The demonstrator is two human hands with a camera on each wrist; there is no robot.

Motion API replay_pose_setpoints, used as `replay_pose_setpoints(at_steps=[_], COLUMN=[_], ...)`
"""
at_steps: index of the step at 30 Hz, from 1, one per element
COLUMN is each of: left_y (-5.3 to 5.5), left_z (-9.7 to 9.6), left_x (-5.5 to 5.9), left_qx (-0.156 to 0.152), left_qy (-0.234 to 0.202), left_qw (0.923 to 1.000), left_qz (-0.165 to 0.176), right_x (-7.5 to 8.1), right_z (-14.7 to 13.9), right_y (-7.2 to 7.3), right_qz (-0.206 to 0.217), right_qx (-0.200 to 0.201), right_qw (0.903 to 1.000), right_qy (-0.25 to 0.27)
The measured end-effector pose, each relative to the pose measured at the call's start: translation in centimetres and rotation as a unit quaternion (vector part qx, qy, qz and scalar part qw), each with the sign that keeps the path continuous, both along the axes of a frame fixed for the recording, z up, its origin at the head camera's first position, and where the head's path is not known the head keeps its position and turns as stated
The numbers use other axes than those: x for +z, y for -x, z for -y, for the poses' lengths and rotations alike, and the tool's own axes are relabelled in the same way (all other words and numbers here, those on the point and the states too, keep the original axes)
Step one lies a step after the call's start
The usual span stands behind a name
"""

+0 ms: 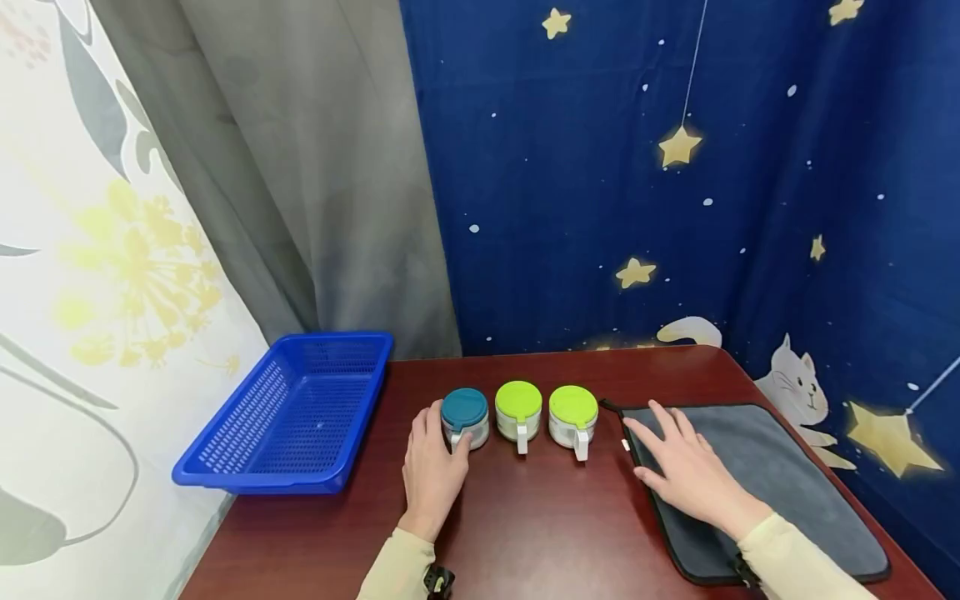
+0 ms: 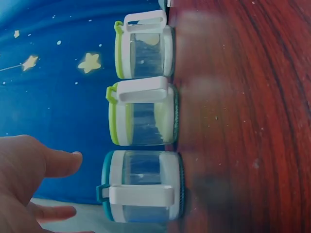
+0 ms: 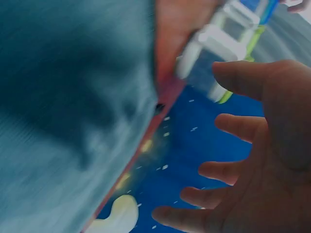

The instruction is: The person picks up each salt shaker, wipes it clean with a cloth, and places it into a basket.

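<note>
Three clear jars with white handles stand in a row on the table: one with a teal lid (image 1: 464,407) and two with lime lids, a middle one (image 1: 518,402) and a right one (image 1: 573,407). My left hand (image 1: 435,471) is at the left of the teal-lidded jar, thumb and fingers spread apart. In the left wrist view a gap shows between that hand (image 2: 29,179) and the teal-lidded jar (image 2: 143,187). My right hand (image 1: 693,471) is over the grey mat (image 1: 780,483) with its fingers spread, holding nothing; the right wrist view shows its straight fingers (image 3: 221,172).
A blue perforated basket (image 1: 348,350) stands at the left of the reddish-brown table (image 1: 525,533). Behind the table hang a grey curtain (image 1: 360,208) and a blue starry curtain (image 1: 555,208). The mat's dark cord (image 1: 609,407) points toward the right jar.
</note>
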State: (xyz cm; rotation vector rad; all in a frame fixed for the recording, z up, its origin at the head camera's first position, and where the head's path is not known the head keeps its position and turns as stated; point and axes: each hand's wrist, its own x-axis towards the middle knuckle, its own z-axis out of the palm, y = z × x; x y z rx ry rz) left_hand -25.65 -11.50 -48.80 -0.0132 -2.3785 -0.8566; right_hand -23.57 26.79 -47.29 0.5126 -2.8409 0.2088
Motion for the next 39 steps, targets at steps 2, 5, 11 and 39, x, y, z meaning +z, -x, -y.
replay_pose_setpoints(at_steps=[2, 5, 11, 39], left_y=[0.2, 0.4, 1.1, 3.4], left_z=[-0.1, -0.4, -0.7, 0.8], left_x=[-0.4, -0.7, -0.7, -1.9], left_qx=[0.005, 0.012, 0.016, 0.038], left_qy=[-0.008, -0.023, -0.031, -0.116], left_qw=[0.9998, 0.9989, 0.9972, 0.9845], left_qz=[0.016, 0.04, 0.067, 0.126], right_x=[-0.6, -1.4, -2.1, -2.2], right_z=[-1.6, -3.8, -7.2, -9.8], right_y=[-0.3, -0.9, -1.4, -0.8], right_qz=[0.015, 0.043, 0.082, 0.146], right_qx=[0.008, 0.013, -0.012, -0.07], right_qw=[0.9998, 0.999, 0.9965, 0.9867], right_qy=[-0.007, -0.005, -0.007, 0.016])
